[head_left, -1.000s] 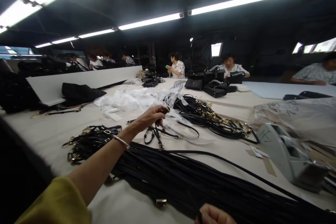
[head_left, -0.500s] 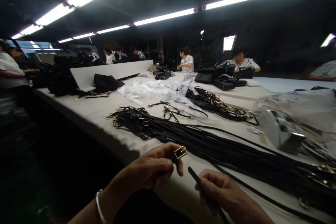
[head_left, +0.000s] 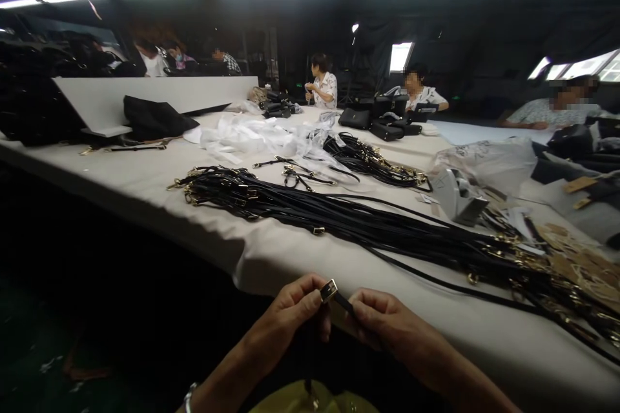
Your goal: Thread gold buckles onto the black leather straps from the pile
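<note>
Close to the table's front edge, my left hand [head_left: 298, 306] pinches a gold buckle [head_left: 329, 291] on a black strap, thumb against its near side. My right hand [head_left: 380, 313] grips the strap end [head_left: 344, 302] between thumb and fingers, and that end meets the buckle. Whether its tip has passed through the frame, I cannot tell. Both hands are closed. Beyond them a long bundle of black straps [head_left: 358, 216] with gold buckles and clasps lies across the table. Below my hands, more of the strap is hidden in the dark.
A second pile of straps [head_left: 382, 164] lies farther back beside crumpled white wrapping [head_left: 261, 139]. A grey tape dispenser [head_left: 456, 195] stands to the right. Black bags [head_left: 387, 129] rest near co-workers seated across the table. At the left is a white partition [head_left: 159, 100].
The strap end in my right hand has come up to the buckle in my left; before, they were apart. My hands are closer together, and the view has turned right and down.
</note>
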A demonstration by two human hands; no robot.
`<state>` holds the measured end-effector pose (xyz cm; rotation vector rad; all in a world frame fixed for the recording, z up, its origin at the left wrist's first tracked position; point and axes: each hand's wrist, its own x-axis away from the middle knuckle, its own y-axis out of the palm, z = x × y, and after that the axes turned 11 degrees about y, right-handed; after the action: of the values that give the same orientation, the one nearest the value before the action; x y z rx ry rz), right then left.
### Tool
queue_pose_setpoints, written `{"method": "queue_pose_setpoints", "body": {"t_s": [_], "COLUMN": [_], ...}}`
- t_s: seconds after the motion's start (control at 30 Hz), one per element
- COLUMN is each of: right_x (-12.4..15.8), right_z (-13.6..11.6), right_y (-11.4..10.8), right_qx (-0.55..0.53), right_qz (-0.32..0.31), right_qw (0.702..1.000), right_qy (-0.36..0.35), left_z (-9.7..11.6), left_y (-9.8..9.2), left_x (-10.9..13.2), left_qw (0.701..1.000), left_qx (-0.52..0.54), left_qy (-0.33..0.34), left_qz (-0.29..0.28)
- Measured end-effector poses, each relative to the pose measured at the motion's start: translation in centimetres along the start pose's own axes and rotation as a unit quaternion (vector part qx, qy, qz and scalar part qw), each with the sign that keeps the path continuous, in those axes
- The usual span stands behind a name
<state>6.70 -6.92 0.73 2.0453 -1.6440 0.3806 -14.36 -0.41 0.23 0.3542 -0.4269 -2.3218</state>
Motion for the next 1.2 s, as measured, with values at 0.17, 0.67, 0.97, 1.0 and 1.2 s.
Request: {"method": "queue_pose_setpoints", "body": {"t_s": [0.17,0.67,0.97,1.0,1.2], "right_x": [-0.1,-1.6,-0.3,-0.1,1.3], "right_z": [0.1,-0.8,-1.9,-1.8,0.7], "right_y": [0.1,2.8,-2.2,-2.8,-4.4], "right_qx": [-0.002,0.158,-0.377,-0.398,-0.340], "right_qz": [-0.017,0.181,0.131,0.130,0.136], "right_qw": [1.000,0.951,0.909,0.901,0.928], "right_qy": [0.021,-0.194,-0.115,-0.114,-0.072], "left_z": [0.0,-3.7,-5.0,-5.0,-4.8], "left_y": [0.0,1.8,3.3,3.2,2.5], "left_x": [0.2,-3.0,-4.9,-5.0,-5.1], "left_qw": [0.999,0.981,0.989,0.990,0.975], "left_qx": [-0.038,-0.183,0.004,-0.012,-0.165], "left_qy": [-0.014,-0.051,-0.133,-0.132,-0.144], "left_qz": [-0.027,-0.035,-0.057,-0.048,-0.031]}}
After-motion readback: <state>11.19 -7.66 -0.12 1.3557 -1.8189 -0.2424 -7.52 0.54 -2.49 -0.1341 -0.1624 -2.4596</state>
